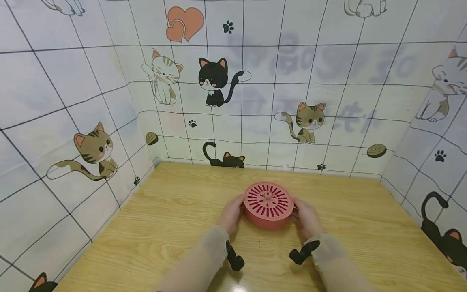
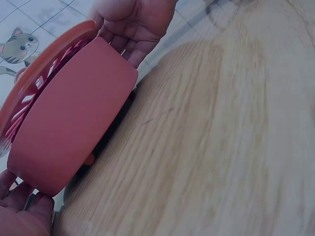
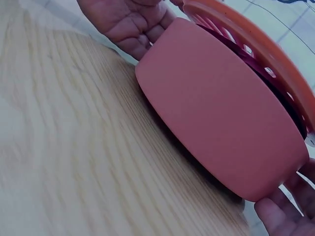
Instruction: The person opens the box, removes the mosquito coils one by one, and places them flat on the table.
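Left hand (image 1: 232, 212) and right hand (image 1: 308, 218) grip the pink container (image 1: 268, 223) at nine and three o'clock on my feed, I think for even support.

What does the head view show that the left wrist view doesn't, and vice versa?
Head only: beige sleeves, black wrist mounts and the printed heart.
Left wrist only: a gap beneath the slotted lid and a small reddish nub at the pink pot's lower edge.
Both: the pot, its lid, the left hand and right hand holding its sides, the wooden table and cat-printed backdrop.
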`<action>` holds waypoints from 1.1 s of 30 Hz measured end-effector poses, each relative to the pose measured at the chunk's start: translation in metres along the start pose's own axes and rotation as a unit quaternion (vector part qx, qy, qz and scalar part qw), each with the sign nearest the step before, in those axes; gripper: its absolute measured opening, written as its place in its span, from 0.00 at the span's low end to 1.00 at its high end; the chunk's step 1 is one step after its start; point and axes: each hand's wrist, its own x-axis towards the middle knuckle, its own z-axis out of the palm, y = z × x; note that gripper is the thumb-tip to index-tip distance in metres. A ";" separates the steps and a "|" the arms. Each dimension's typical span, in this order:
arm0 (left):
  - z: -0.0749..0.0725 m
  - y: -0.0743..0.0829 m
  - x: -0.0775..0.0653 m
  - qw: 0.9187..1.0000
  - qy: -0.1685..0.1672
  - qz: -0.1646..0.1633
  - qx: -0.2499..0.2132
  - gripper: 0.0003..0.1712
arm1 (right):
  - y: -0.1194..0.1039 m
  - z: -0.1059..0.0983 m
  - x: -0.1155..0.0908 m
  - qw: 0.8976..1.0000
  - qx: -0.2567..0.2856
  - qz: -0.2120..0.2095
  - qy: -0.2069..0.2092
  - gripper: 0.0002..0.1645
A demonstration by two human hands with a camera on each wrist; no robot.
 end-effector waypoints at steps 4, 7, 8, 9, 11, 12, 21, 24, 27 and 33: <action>-0.012 0.001 0.000 1.000 0.010 -0.005 -0.014 0.22 | 0.003 0.012 -0.002 1.000 0.012 -0.004 -0.008 0.29; -0.019 0.003 -0.002 1.000 0.017 -0.010 -0.017 0.22 | 0.004 0.018 -0.003 1.000 0.011 -0.008 -0.015 0.29; -0.021 0.004 -0.003 1.000 0.017 -0.011 -0.016 0.22 | 0.005 0.021 -0.004 1.000 0.014 -0.008 -0.014 0.29; -0.022 0.005 -0.005 1.000 0.019 -0.013 -0.015 0.23 | 0.005 0.022 -0.004 1.000 0.017 -0.008 -0.016 0.29; -0.024 0.007 -0.008 1.000 0.017 -0.008 -0.006 0.24 | 0.006 0.025 -0.005 1.000 0.013 -0.009 -0.019 0.31; -0.025 0.008 -0.009 1.000 0.019 -0.011 -0.006 0.24 | 0.006 0.026 -0.005 1.000 0.012 -0.008 -0.019 0.31; -0.028 0.009 -0.015 0.999 0.033 -0.019 -0.007 0.24 | 0.007 0.030 -0.009 1.000 -0.015 -0.006 -0.025 0.35; -0.029 0.009 -0.015 0.999 0.039 -0.021 -0.006 0.25 | 0.006 0.030 -0.009 0.999 -0.024 -0.010 -0.028 0.35; -0.031 0.007 -0.014 0.999 0.040 -0.023 0.000 0.25 | 0.008 0.026 -0.009 0.998 -0.043 -0.024 -0.046 0.36; -0.034 0.006 -0.014 0.999 0.029 -0.028 0.002 0.24 | 0.018 0.012 -0.012 0.989 -0.092 -0.076 -0.091 0.39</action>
